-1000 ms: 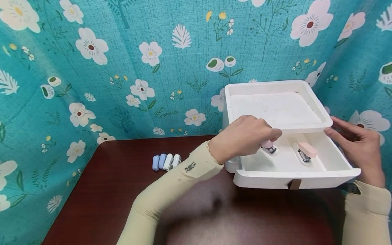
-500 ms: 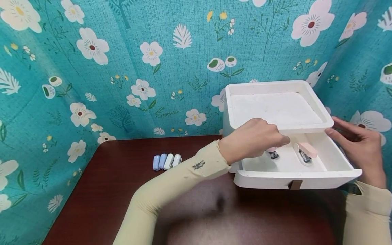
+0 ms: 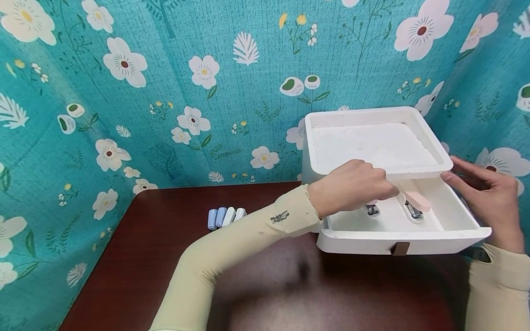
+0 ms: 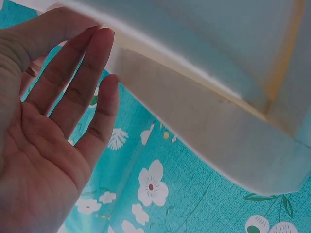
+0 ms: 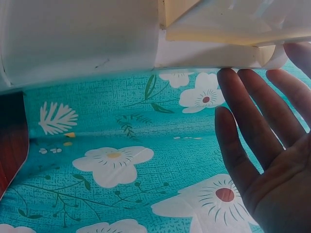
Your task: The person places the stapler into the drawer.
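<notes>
The white storage box (image 3: 364, 142) stands at the back right with its drawer (image 3: 356, 242) pulled out. My left hand (image 3: 354, 188) reaches over the drawer. Below its fingers the metal nose of a small pink stapler (image 3: 373, 210) shows; the rest is hidden. In the left wrist view the fingers (image 4: 80, 92) are gently bent, some tips behind a white edge. A second pink stapler (image 3: 419, 202) lies to the right in the drawer. My right hand (image 3: 490, 197) rests at the box's right front corner, thumb on the edge, fingers (image 5: 252, 114) nearly straight along its side.
Several small blue and white staplers (image 3: 225, 217) stand in a row on the dark red table (image 3: 165, 239), left of the box. A brown pull tab (image 3: 400, 248) sits on the drawer front. The teal floral curtain (image 3: 232, 105) hangs close behind and beside the box.
My left hand has moved right over the drawer, covering more of the left pink stapler, whose nose shows slightly lower and further right. The right hand stays at the corner.
</notes>
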A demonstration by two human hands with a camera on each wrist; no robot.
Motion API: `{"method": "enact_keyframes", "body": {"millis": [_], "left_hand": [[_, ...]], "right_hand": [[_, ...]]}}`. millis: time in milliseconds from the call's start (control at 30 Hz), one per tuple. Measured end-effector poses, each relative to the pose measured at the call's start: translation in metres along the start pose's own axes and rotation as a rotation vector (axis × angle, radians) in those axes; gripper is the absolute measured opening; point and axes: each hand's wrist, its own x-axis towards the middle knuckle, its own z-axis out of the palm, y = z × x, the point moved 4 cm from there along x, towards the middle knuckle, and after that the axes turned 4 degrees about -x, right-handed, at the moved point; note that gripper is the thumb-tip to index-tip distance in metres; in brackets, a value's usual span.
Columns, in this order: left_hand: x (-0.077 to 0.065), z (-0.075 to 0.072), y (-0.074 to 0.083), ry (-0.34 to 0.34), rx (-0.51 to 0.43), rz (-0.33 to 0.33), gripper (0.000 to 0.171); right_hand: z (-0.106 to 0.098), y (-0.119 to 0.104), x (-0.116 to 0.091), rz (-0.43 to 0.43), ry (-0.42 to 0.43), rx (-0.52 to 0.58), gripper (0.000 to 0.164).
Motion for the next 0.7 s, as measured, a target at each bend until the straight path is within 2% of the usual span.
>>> {"method": "enact_keyframes", "body": {"millis": [267, 700], "left_hand": [[0.006, 0.003, 0.002, -0.028, 0.025, 0.014, 0.033], [0.008, 0.013, 0.015, 0.009, 0.181, 0.076, 0.031]], "right_hand": [[-0.001, -0.001, 0.000, 0.012, 0.008, -0.006, 0.048], [-0.001, -0.001, 0.000, 0.021, 0.004, -0.013, 0.048]]}}
